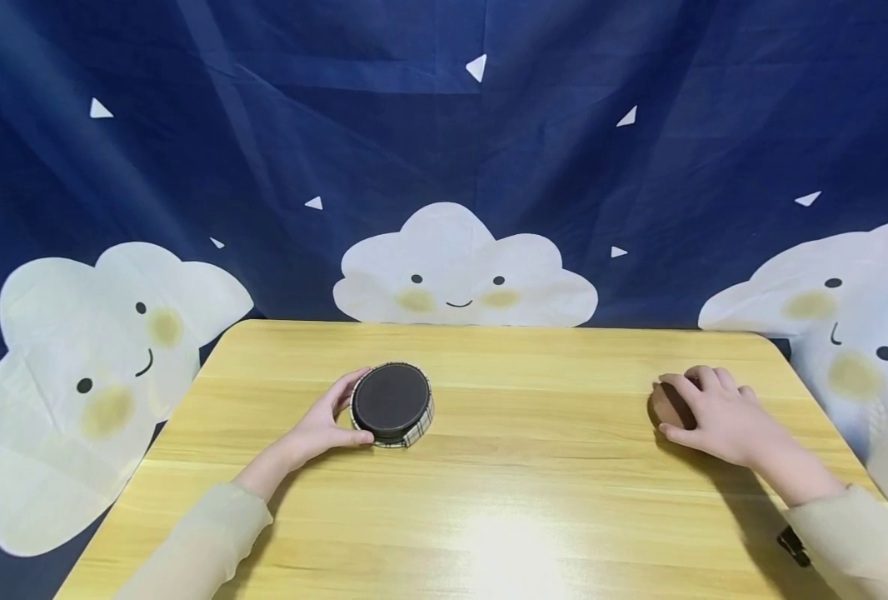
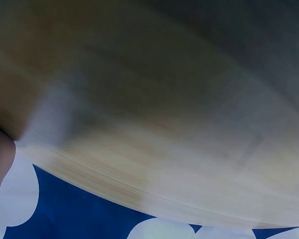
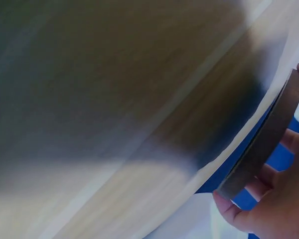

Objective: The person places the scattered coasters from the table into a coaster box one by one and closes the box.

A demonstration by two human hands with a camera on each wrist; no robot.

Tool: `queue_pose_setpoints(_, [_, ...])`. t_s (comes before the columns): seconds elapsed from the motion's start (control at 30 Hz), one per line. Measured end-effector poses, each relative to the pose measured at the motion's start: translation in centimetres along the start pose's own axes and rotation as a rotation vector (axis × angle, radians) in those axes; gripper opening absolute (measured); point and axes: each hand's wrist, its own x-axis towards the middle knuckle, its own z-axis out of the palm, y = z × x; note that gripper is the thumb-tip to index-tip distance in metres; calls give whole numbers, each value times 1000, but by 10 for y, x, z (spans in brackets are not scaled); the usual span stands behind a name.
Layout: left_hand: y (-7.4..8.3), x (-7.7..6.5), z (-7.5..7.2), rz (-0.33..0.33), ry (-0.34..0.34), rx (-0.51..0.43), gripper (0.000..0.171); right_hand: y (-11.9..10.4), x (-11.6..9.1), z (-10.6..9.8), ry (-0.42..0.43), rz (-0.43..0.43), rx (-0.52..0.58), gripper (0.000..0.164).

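Note:
In the head view my left hand grips the left side of a round coaster holder with a plaid side wall. Its thumb lies at the near edge, the fingers at the far side. A dark stitched leather round fills the holder's top. Over at the right, my right hand holds a brown round coaster by its edge. The right wrist view shows that coaster edge-on, pinched between thumb and fingers. Only a bit of skin shows at the left wrist view's edge; the holder is out of sight there.
Both hands are over a light wooden table with rounded far corners. A small black object lies beside the right sleeve. Behind the table hangs a dark blue curtain printed with white clouds.

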Motion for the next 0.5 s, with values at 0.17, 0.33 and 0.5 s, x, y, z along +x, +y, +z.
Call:
queue_pose_setpoints(0.17, [0, -1, -1, -2, 3, 1, 111, -16, 10, -2, 23, -24, 24, 76])
queue_pose_setpoints(0.33, [0, -1, -1, 4, 1, -8, 111, -30, 24, -1, 44, -40, 44, 76])
queue_pose_setpoints(0.5, [1, -1, -1, 5, -2, 1, 111, -45, 35, 0, 61, -74, 55, 74])
